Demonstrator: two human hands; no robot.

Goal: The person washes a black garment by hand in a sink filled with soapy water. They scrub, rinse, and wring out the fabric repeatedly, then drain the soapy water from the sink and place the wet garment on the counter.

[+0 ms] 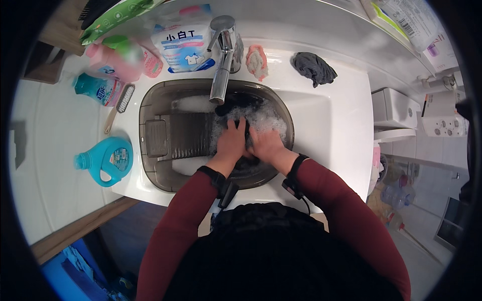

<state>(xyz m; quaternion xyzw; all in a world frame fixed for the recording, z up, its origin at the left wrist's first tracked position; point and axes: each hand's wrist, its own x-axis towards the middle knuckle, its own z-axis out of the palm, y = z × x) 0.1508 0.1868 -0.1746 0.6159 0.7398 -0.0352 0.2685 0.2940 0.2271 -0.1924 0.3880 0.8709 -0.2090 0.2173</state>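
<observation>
My left hand (234, 140) grips wet black cloth (246, 131), which shows between its fingers. My right hand (268, 145) presses against the same cloth from the right, its fingertips partly hidden by white suds (269, 118). Both hands are low inside a translucent dark plastic washbasin (153, 177) set in the white sink. More black fabric (241, 103) floats in the foamy water behind the hands. To their left, the basin's ribbed washboard (191, 135) slopes down into the water.
The chrome faucet (220, 82) reaches over the basin's back rim. A pink-and-white cloth (257, 62) and a bunched dark grey cloth (314, 69) lie on the back ledge. Leftward stand a teal detergent jug (113, 160), a scrub brush (122, 103), a detergent pouch (184, 47) and several bottles.
</observation>
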